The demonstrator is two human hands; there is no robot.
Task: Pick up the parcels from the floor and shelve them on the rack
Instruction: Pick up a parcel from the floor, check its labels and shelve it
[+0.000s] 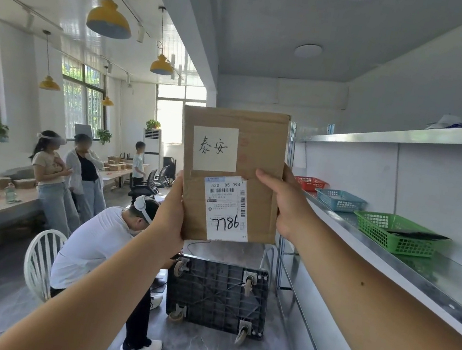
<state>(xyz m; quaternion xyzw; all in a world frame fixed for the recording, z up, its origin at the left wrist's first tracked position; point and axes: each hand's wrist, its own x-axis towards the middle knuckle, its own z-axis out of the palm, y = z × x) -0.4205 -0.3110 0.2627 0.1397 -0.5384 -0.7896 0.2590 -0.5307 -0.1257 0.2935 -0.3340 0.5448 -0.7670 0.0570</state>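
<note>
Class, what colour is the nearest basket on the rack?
Green basket, clearest in the head view.

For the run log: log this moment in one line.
parcel held upright | left hand and right hand grip edges | rack at right, unshelved

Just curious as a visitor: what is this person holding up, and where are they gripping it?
A cardboard parcel, upright, gripped by both side edges near the bottom: left hand on its left edge, right hand on its right.

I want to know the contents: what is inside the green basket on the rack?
In the green basket lies one dark, flat, long object. Its kind cannot be told; the basket wall hides the bottom.
</note>
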